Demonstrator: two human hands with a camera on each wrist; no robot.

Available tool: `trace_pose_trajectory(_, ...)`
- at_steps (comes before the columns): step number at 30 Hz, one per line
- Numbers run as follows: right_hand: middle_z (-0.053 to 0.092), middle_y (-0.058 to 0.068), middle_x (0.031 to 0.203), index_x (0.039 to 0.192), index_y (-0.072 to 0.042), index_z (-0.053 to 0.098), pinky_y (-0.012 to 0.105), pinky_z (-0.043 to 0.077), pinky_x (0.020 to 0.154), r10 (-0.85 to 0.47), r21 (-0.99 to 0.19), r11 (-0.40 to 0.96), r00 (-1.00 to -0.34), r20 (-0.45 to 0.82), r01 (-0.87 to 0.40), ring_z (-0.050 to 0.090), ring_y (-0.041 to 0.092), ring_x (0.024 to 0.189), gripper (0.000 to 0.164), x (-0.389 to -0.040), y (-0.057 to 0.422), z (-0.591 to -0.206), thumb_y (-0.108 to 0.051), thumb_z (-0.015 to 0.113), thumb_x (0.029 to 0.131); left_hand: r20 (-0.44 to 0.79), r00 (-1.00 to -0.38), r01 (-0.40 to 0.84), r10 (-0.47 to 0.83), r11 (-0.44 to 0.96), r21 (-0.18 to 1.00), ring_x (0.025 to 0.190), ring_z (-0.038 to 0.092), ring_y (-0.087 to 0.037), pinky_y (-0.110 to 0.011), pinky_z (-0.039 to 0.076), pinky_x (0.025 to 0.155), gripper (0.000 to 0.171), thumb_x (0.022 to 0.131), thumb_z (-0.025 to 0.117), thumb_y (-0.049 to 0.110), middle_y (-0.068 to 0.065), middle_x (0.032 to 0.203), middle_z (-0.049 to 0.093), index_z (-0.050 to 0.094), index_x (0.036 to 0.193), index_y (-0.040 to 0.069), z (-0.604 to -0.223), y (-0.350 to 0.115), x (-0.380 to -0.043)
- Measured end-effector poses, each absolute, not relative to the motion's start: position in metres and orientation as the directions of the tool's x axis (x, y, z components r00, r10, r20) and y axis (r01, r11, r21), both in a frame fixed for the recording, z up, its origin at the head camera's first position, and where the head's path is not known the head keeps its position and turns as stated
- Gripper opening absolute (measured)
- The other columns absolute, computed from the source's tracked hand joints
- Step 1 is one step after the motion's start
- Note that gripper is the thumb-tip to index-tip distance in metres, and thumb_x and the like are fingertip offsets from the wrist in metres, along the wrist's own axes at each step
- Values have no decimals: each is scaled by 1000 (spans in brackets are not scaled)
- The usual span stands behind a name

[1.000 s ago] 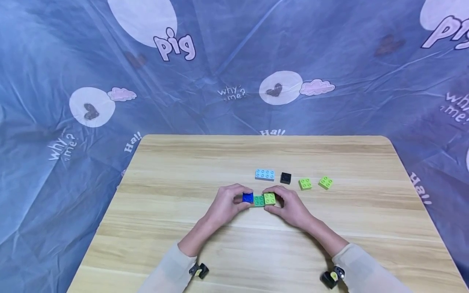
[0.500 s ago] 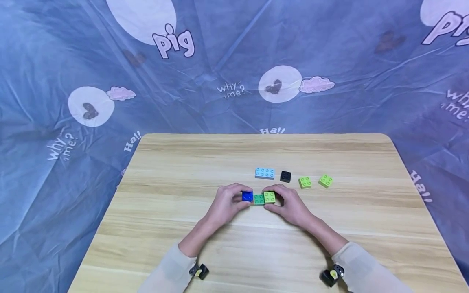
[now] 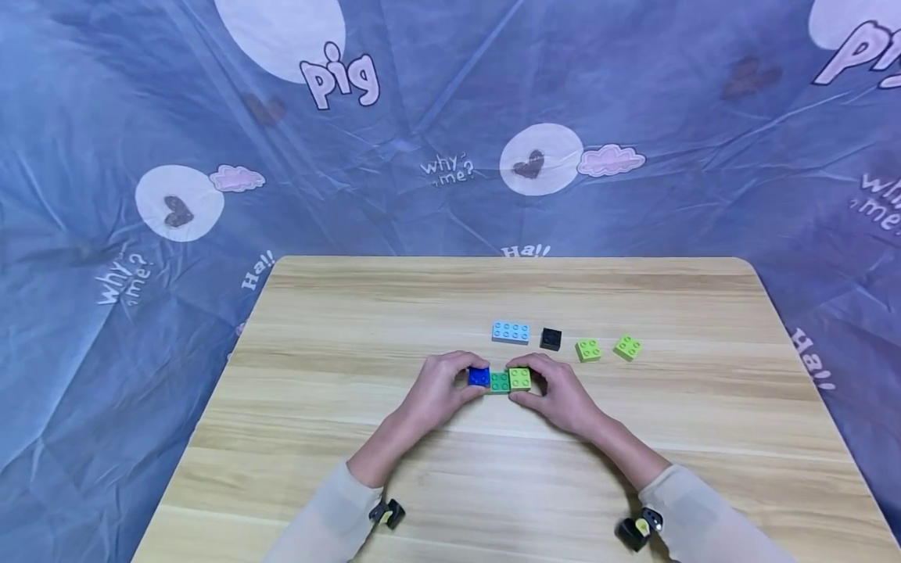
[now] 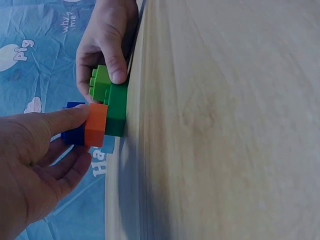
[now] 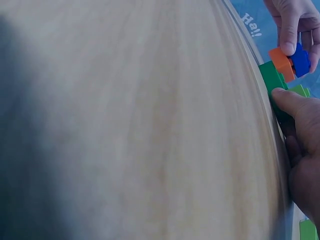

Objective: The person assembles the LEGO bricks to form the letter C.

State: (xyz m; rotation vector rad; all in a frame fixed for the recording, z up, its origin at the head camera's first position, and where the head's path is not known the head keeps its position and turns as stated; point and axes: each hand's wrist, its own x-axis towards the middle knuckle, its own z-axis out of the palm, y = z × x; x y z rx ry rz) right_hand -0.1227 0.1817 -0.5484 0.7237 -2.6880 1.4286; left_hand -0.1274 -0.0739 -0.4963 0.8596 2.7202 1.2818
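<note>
Well to the left of the dark green brick [image 3: 500,382], and nearer the wearer, a pale left sleeve [image 3: 324,512] has a small black device [image 3: 387,514] at its cuff. Just left of the dark green brick, the left hand [image 3: 436,391] pinches a blue brick [image 3: 479,377] between thumb and fingers; an orange brick [image 4: 95,125] sits under the blue one, at the dark green brick's left end, though I cannot tell whether those two are pressed together. Beneath the dark green brick spreads the wooden table [image 3: 366,305]. Behind it lies a longer light blue brick [image 3: 510,333]. On its right end sits a lime brick [image 3: 519,380], studs up; the right hand [image 3: 559,395] grips both there, thumb on the near side. Behind and to the right of the dark green brick come a black brick [image 3: 551,338], a second lime brick [image 3: 588,349] and, farthest right of these, a third lime brick [image 3: 627,348], turned askew.
</note>
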Motion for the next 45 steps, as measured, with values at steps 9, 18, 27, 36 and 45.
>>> trace_pose_trajectory(9, 73, -3, 119, 125, -14, 72, 26, 55, 80, -389, -786, 465, -891, 234, -408, 66, 12, 99, 47, -123, 182, -547, -11, 92, 83, 202, -851, 471, 484, 534, 702, 100, 74, -14, -33, 62, 91, 32, 82, 93, 10, 0, 108, 78, 80, 111, 8, -496, -72, -132)
trace_pose_trajectory(18, 72, -5, 121, 126, -16, 72, 29, 55, 86, -403, -790, 478, -895, 191, -384, 66, 12, 105, 45, -124, 177, -545, -14, 91, 85, 45, -896, 272, 441, 466, 842, 104, 72, -11, -29, 60, 93, 35, 84, 93, 15, 3, 114, 77, 78, 115, 16, -508, -83, -140)
trace_pose_trajectory(27, 72, -5, 122, 128, -15, 71, 30, 55, 85, -409, -779, 493, -893, 186, -388, 65, 12, 104, 48, -122, 177, -541, -16, 92, 84, -55, -890, 102, 452, 315, 944, 97, 75, -14, -27, 62, 86, 38, 90, 88, 19, -3, 114, 76, 74, 125, 17, -526, -88, -138)
trace_pose_trajectory(36, 73, 4, 127, 131, -7, 70, 35, 54, 104, -290, -742, 526, -907, 304, -416, 68, 26, 115, 57, -121, 224, -524, -18, 94, 80, -13, -892, 171, 451, 365, 915, 89, 75, -13, -24, 62, 78, 38, 88, 89, 21, -3, 111, 78, 77, 123, 16, -522, -81, -138)
trace_pose_trajectory(45, 67, 20, 134, 135, -5, 66, 62, 50, 103, -123, -705, 649, -954, 275, -287, 61, 42, 122, 57, -127, 257, -523, -6, 90, 84, 6, -888, 205, 459, 384, 900, 82, 71, -9, -24, 61, 72, 38, 88, 89, 22, 0, 100, 77, 77, 124, 17, -520, -81, -140)
